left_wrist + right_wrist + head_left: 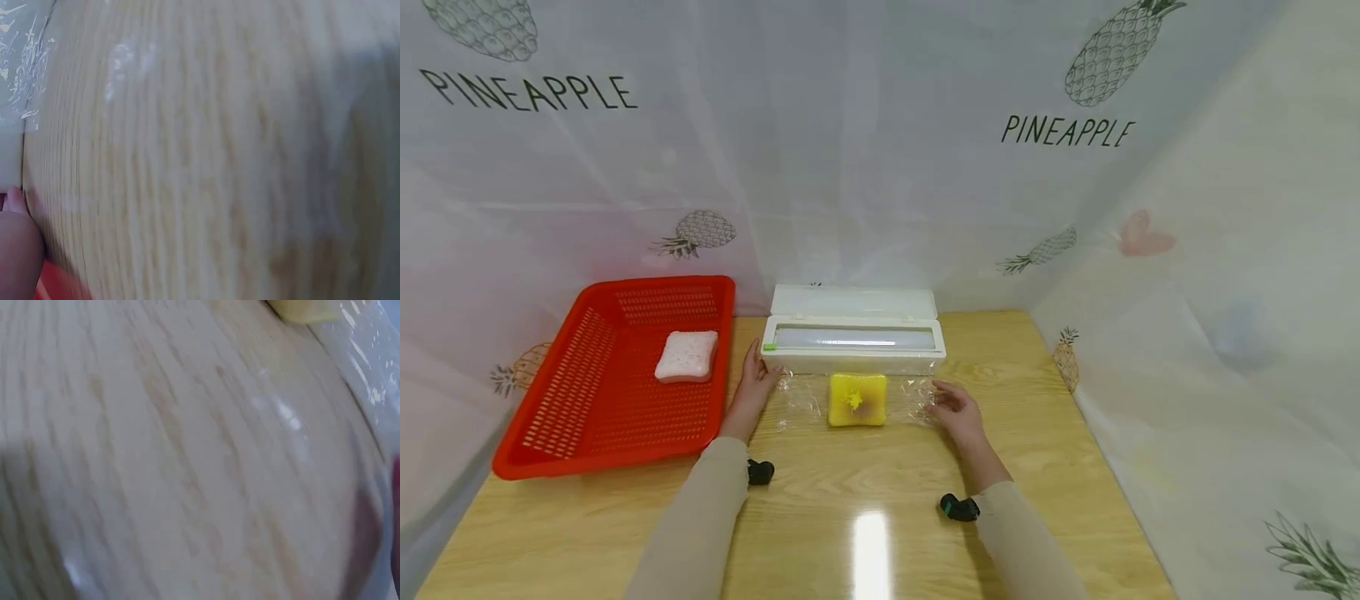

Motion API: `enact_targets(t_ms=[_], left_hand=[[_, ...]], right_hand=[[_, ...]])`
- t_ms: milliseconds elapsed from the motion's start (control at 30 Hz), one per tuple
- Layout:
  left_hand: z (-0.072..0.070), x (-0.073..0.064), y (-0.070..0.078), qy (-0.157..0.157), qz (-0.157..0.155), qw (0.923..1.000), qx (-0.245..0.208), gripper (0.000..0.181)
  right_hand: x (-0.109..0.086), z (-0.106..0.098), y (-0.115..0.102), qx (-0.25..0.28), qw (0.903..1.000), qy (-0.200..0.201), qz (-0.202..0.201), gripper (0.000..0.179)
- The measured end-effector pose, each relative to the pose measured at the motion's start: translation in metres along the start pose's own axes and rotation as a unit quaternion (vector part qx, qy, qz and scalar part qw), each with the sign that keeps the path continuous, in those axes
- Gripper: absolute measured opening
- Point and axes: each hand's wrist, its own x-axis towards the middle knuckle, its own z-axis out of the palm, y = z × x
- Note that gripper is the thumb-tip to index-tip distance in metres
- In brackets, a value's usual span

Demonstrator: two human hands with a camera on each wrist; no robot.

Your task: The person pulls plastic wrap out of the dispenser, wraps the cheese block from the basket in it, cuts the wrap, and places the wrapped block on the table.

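A yellow bread-shaped piece (857, 400) with a browned patch lies on the table in front of a white cling film dispenser (853, 364). Clear cling film (801, 398) stretches out on both sides of it. My left hand (752, 387) is at the dispenser's left end, fingers extended along it and the thumb near the film's corner. In the left wrist view, fingertips (15, 201) touch the white box. My right hand (958, 412) reaches the film's right edge with bent fingers; whether they pinch it is unclear. The right wrist view shows crinkled film (369, 369) beside the hand.
A red plastic basket (617, 417) stands at the left, close to my left forearm. Inside it lies a pale, white bread-shaped piece (687, 356). The dispenser's lid (853, 302) is raised against a pineapple-print curtain (865, 167) behind the wooden table (820, 517).
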Motion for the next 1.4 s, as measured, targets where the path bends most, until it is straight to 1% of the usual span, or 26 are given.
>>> enact_targets(t_ms=[67, 100, 167, 200, 267, 333, 400, 433, 500, 600, 767, 867, 933, 1000, 1133, 1200, 1300, 1400], left_hand=[[0.003, -0.001, -0.001, -0.002, 0.006, 1.0000, 0.005, 0.077], [0.004, -0.001, -0.001, -0.001, 0.012, 0.9999, 0.006, 0.076], [0.006, 0.000, -0.002, 0.001, 0.028, 0.9996, 0.006, 0.073], [0.006, -0.002, 0.001, 0.001, 0.029, 0.9996, 0.004, 0.072], [0.007, -0.005, 0.008, 0.002, 0.031, 0.9995, -0.002, 0.071], [0.006, -0.007, 0.013, 0.001, 0.030, 0.9994, -0.019, 0.071], [0.005, -0.008, 0.014, 0.001, 0.025, 0.9993, -0.027, 0.070], [0.005, -0.006, 0.011, 0.002, 0.027, 0.9993, -0.025, 0.070], [0.004, -0.002, 0.002, 0.003, 0.030, 0.9992, -0.028, 0.070], [0.003, 0.003, -0.008, 0.000, 0.036, 0.9993, -0.013, 0.071], [0.001, 0.005, -0.013, -0.003, 0.034, 0.9994, 0.002, 0.071], [-0.001, 0.006, -0.014, 0.001, 0.031, 0.9995, 0.009, 0.070], [-0.003, 0.005, -0.015, 0.000, 0.033, 0.9994, 0.012, 0.070], [-0.003, 0.004, -0.015, -0.004, 0.036, 0.9993, 0.012, 0.070], [-0.004, 0.000, -0.014, -0.010, 0.030, 0.9994, 0.012, 0.070], [-0.005, -0.001, -0.013, -0.012, 0.026, 0.9996, 0.010, 0.071], [-0.005, -0.001, -0.011, -0.014, 0.024, 0.9996, -0.007, 0.072], [-0.005, 0.000, -0.009, -0.017, 0.020, 0.9996, -0.011, 0.073]], right_hand=[[-0.002, 0.001, -0.019, -0.029, 0.9992, 0.019, -0.021, 0.043], [-0.001, 0.002, -0.031, -0.038, 0.9986, 0.017, -0.033, 0.042], [0.002, 0.005, -0.055, -0.057, 0.9963, -0.011, -0.063, 0.041], [0.005, 0.009, -0.068, -0.067, 0.9945, -0.030, -0.075, 0.040], [0.015, 0.017, -0.085, -0.073, 0.9909, -0.075, -0.084, 0.039], [0.028, 0.028, -0.090, -0.069, 0.9860, -0.124, -0.087, 0.039], [0.041, 0.040, -0.091, -0.068, 0.9814, -0.165, -0.072, 0.038], [0.048, 0.046, -0.091, -0.071, 0.9778, -0.187, -0.065, 0.038], [0.060, 0.059, -0.088, -0.077, 0.9686, -0.227, -0.066, 0.037], [0.073, 0.081, -0.094, -0.104, 0.9524, -0.280, -0.062, 0.036], [0.089, 0.116, -0.101, -0.131, 0.9303, -0.339, -0.048, 0.036], [0.098, 0.138, -0.103, -0.151, 0.9190, -0.360, -0.053, 0.036], [0.104, 0.151, -0.103, -0.163, 0.9132, -0.368, -0.062, 0.036], [0.109, 0.164, -0.102, -0.178, 0.9074, -0.374, -0.070, 0.035], [0.117, 0.187, -0.098, -0.210, 0.8950, -0.384, -0.086, 0.033], [0.120, 0.197, -0.096, -0.234, 0.8879, -0.383, -0.100, 0.032], [0.125, 0.210, -0.094, -0.270, 0.8755, -0.376, -0.139, 0.032], [0.127, 0.220, -0.095, -0.318, 0.8602, -0.358, -0.174, 0.031]])
